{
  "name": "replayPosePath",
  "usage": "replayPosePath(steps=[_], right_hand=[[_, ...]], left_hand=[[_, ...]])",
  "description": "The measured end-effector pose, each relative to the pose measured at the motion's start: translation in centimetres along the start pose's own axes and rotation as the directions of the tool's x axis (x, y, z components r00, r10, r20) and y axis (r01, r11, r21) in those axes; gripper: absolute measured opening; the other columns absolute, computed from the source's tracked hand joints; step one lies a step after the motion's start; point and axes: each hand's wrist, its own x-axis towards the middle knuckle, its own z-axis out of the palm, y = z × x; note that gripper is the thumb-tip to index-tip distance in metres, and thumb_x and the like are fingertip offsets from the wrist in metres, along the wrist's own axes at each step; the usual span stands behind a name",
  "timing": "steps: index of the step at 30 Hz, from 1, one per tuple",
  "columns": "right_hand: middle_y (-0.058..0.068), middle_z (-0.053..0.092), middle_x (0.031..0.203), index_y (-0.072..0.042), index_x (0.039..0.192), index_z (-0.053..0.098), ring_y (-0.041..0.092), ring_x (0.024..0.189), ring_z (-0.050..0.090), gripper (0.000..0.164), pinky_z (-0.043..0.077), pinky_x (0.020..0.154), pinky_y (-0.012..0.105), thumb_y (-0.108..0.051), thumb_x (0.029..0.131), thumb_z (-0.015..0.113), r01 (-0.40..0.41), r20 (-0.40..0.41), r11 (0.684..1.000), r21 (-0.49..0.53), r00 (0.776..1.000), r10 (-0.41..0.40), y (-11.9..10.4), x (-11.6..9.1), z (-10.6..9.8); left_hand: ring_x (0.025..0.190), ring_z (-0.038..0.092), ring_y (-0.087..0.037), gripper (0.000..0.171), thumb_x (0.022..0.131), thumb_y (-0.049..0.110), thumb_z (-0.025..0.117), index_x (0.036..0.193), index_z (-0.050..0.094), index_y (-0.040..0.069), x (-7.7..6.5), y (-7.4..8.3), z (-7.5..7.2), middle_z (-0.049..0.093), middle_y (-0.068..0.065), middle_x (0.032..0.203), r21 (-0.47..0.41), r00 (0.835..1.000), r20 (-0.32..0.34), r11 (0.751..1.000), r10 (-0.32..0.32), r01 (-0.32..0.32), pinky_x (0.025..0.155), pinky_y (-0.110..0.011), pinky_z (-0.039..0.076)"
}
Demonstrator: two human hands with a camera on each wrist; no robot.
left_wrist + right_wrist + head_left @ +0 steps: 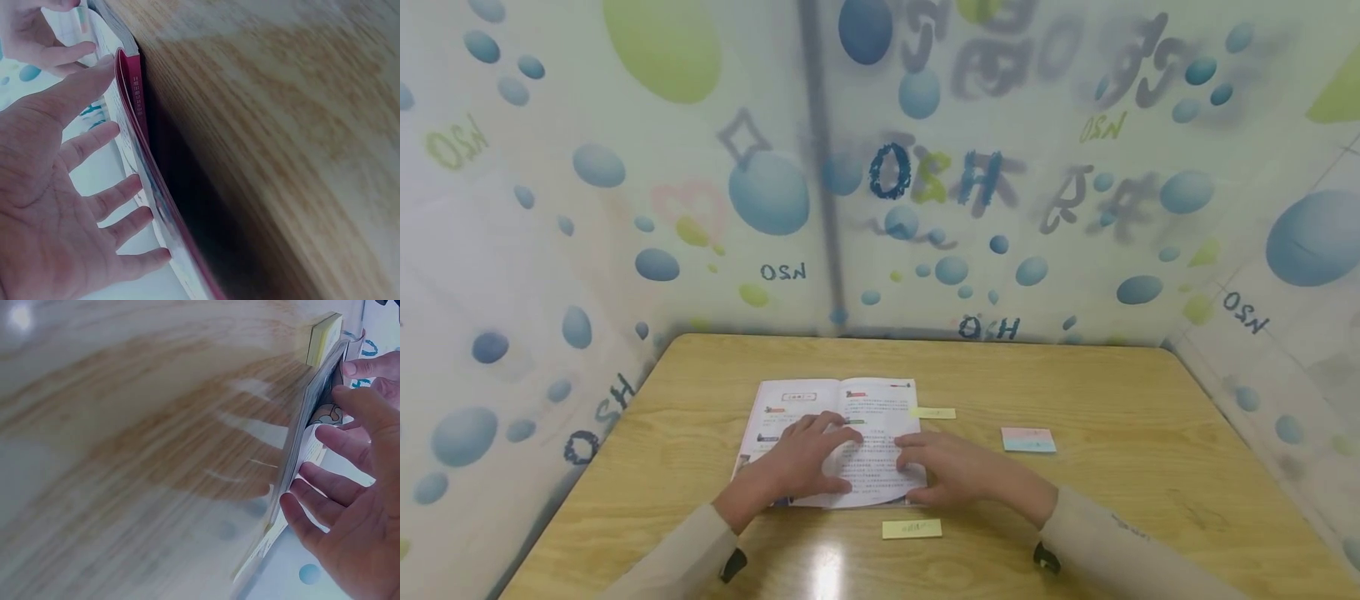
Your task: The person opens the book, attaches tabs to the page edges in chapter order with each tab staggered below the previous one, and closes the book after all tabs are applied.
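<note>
An open book [878, 458] with printed pages lies flat on the table. My left hand [805, 454] rests across its middle, with fingers spread over both pages. At the lower right, my right hand [951, 468] touches the right page near its edge, with the fingers apart and slightly bent. In the left wrist view, the left fingertips press on the paper above the book's red cover edge [136, 94]. The right wrist view has the right hand's fingertips on the pages, beside a picture [328, 414] at the page's lower corner. Neither hand grips anything.
A yellow sticky note [936, 413] sticks out from the book's right edge. Nearer me lies a yellow note pad [912, 529] with handwriting. A pink and blue note pad [1028, 440] lies to the right on the wooden table [1112, 408]. Patterned curtains [1030, 225] stand around the table.
</note>
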Motion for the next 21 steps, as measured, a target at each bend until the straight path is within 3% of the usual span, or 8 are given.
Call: replayPosePath(steps=[10, 21], right_hand=[[0.006, 0.054, 0.146, -0.016, 0.122, 0.069, 0.025, 0.133, 0.050, 0.037, 0.040, 0.110, 0.038, -0.019, 0.086, 0.075, 0.004, -0.004, 1.000, -0.002, 1.000, -0.004, -0.02, -0.02, -0.03], [0.003, 0.058, 0.139, -0.015, 0.119, 0.068, 0.021, 0.131, 0.051, 0.037, 0.040, 0.110, 0.037, -0.017, 0.083, 0.079, 0.035, -0.068, 0.999, -0.034, 0.997, -0.037, 0.06, -0.27, -0.11]], left_hand=[[0.126, 0.046, -0.046, 0.058, 0.082, 0.038, 0.087, 0.132, 0.062, 0.023, -0.02, 0.18, -0.15, 0.048, -0.014, 0.141, 0.008, 1.000, -0.001, 1.000, -0.007, 0.007, 0.100, -0.068, 0.038], [0.128, 0.045, -0.045, 0.058, 0.084, 0.037, 0.084, 0.134, 0.061, 0.019, -0.17, 0.11, -0.06, 0.048, -0.015, 0.143, 0.006, 1.000, -0.008, 1.000, 0.016, -0.016, 0.104, -0.067, 0.035]])
